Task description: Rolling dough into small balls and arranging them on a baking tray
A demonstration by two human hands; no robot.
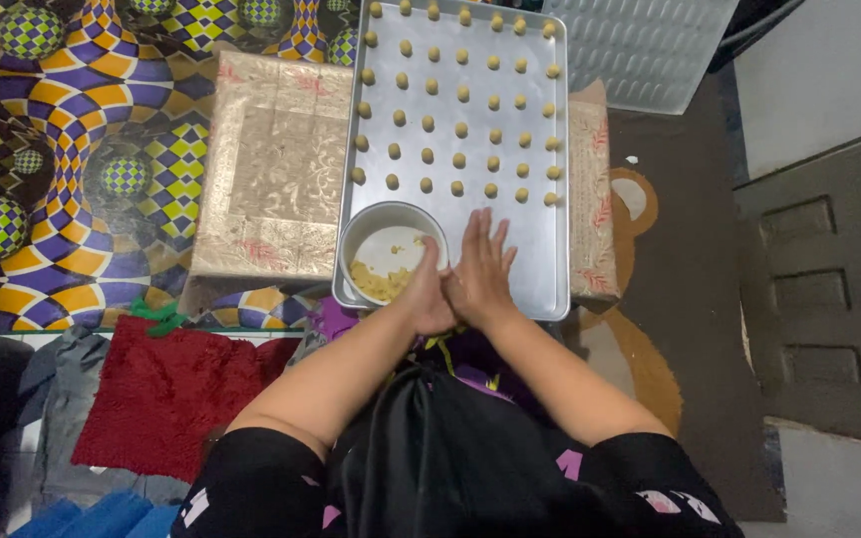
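Yellow dough bits (383, 282) lie in a round white bowl (371, 225) on the lower left corner of a metal baking tray (535, 249), just left of the hands. The left hand (429, 295) and right hand (480, 269) press flat together, palm to palm, fingers straight; whether dough sits between them cannot be told. Rows of small dough balls (460, 100) fill the tray's upper part. A red mat (161, 394) lies at lower left.

Palms pressed — dough between hidden; tray (550, 259) top cut off.
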